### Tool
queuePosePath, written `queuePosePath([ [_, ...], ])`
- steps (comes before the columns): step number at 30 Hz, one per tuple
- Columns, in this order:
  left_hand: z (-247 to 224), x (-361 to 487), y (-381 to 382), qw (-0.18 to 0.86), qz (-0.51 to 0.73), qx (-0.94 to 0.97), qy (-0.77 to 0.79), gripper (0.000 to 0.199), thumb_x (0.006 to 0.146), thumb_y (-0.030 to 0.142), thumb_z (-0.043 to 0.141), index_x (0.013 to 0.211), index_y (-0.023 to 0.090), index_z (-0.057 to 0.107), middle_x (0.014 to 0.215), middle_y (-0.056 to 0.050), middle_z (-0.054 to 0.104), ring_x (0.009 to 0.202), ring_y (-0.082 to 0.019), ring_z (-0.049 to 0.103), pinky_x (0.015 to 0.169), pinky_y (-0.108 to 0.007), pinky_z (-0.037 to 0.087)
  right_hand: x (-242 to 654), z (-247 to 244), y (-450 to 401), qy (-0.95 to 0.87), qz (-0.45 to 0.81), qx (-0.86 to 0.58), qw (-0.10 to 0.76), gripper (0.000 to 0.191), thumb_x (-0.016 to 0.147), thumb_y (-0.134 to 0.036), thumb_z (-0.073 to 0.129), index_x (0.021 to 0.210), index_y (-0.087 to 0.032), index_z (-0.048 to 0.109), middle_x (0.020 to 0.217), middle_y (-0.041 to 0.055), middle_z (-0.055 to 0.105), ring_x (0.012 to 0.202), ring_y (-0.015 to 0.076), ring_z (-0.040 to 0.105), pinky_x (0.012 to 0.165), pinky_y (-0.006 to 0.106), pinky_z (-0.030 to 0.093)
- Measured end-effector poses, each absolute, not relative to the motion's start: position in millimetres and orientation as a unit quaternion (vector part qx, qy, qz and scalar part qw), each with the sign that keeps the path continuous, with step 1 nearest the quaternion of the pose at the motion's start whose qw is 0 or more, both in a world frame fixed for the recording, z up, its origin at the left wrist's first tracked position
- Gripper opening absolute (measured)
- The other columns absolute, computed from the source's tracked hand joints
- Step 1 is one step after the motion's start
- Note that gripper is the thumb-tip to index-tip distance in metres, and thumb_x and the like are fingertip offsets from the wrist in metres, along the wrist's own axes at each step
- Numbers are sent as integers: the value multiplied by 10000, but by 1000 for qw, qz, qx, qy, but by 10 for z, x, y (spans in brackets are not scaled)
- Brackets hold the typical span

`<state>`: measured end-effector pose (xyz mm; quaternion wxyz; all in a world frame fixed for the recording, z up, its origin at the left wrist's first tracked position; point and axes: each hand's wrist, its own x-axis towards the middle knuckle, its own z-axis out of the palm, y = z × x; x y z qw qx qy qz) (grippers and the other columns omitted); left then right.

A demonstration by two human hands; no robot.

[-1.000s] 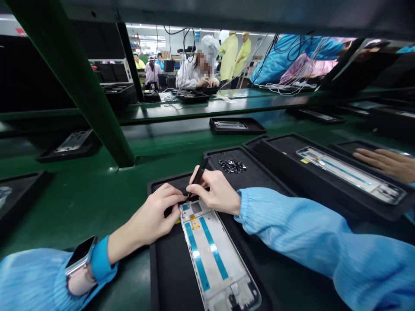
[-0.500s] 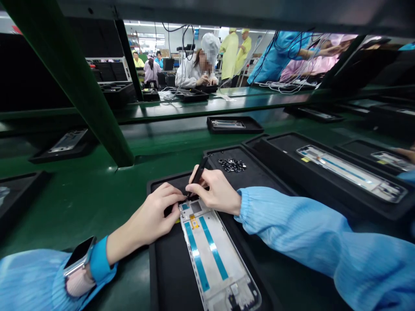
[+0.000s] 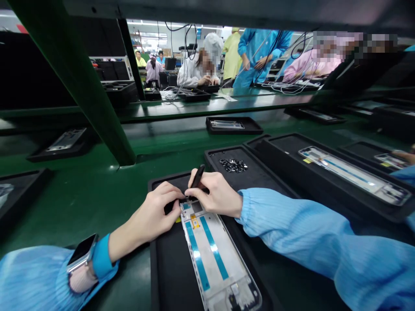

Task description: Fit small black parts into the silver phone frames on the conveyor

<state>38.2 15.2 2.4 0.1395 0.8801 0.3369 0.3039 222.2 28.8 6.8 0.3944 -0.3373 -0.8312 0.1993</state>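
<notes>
At the phone frame's far end, the left hand (image 3: 161, 211) arches, fingertips pinched against its corner; the right hand (image 3: 215, 193) curls around a slim black tool (image 3: 197, 176). The flat, silvery phone frame (image 3: 215, 255) carries glossy blue strips.

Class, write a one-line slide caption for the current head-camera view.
Left hand steadies a phone frame while the right hand works its top edge with a black tool.
</notes>
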Motion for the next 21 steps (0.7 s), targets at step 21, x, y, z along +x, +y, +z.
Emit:
queuePosePath([
  [21, 20, 355, 209, 125, 303, 873, 362, 211, 769, 77, 456, 838, 151, 641, 847, -54, 652, 802, -162, 600, 708, -272, 506, 2205, 72, 308, -756, 330, -390, 409, 127, 789, -230, 545, 711, -174, 462, 603, -5, 559, 546, 142, 625, 505, 221, 480],
])
